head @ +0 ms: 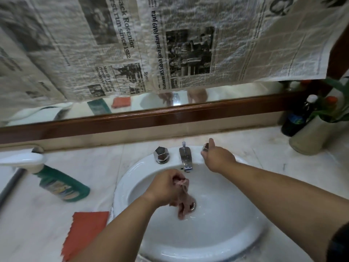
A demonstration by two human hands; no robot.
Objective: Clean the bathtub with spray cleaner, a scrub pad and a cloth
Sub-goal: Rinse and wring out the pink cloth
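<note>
- Our left hand [166,186] is clenched round the pinkish cloth [184,204], whose loose end dangles over the drain [193,205] inside the sink [120,186].
- Our right hand [217,157] curls round the right tap knob [205,146], thumb raised.
- We judge this to be wetting or rinsing the cloth: we should turn the knob gently, bring the cloth under the spout [186,159], then wring it low in the basin.
- We cannot tell whether water is running.
- The spray bottle [62,186] lies on its side left of the sink, and an orange pad [85,229] lies nearer us.
</note>
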